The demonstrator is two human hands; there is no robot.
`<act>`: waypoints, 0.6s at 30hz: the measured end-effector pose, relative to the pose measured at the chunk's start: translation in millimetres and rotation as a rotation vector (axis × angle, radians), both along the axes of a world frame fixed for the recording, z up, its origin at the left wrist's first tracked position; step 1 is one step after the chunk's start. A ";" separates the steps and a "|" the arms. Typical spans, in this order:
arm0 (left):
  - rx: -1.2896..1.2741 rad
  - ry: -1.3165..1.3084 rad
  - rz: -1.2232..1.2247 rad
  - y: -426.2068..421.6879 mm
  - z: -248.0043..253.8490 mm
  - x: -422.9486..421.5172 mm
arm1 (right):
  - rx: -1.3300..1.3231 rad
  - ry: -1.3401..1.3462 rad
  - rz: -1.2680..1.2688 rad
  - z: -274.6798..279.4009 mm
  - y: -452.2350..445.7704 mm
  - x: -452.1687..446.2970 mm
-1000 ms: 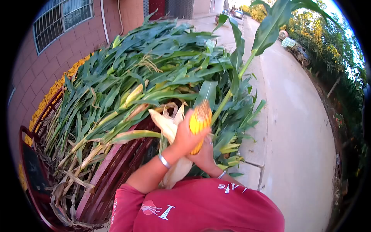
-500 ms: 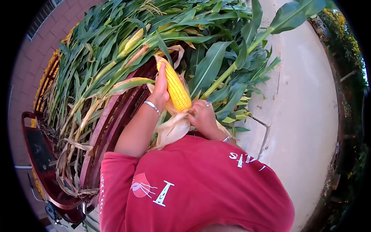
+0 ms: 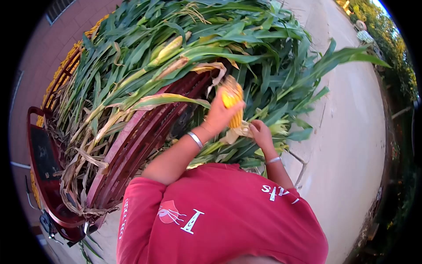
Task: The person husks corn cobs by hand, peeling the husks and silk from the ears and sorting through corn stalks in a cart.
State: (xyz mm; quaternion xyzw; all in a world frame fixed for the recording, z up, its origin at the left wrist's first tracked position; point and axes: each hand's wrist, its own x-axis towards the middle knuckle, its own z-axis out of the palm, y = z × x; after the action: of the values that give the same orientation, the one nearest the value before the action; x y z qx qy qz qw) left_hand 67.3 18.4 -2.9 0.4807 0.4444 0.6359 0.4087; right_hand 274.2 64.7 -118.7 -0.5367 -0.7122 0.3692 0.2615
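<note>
A yellow ear of corn, slightly blurred, is held upright in front of my chest. My left hand is closed around its side, with the fingers crossing its front. Pale husk clings to the lower end of the ear. There my right hand is closed in a pinch on the husk, beside the base of the ear. Green corn stalks with leaves lie just behind both hands.
A dark red cart with slatted sides stands at the left, heaped with corn stalks. Another husked-looking ear lies among the leaves. Yellow cobs line the wall at the far left. Concrete pavement runs along the right.
Both hands and the ear have moved away from my body and to the right. The long husk hanging beneath the ear is now a shorter piece. My left fingers now wrap across the ear.
</note>
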 end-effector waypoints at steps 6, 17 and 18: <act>0.281 0.837 -0.266 -18.5 9.6 28.4 | -1.032 0.992 0.042 77.0 -40.7 -20.1; -0.212 0.265 -0.445 -9.6 -20.8 -17.0 | -1.068 1.078 0.285 96.4 -12.6 -29.2; -0.296 -0.029 -0.417 -7.8 -22.0 -13.5 | -1.007 0.981 0.342 106.1 -14.4 -36.9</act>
State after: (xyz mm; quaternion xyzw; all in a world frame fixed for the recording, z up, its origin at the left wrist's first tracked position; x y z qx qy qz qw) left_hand 53.8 10.6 -24.9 0.4877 0.4180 0.4730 0.6031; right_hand 237.3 50.3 -12.6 -0.2455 -0.3303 0.8867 0.2104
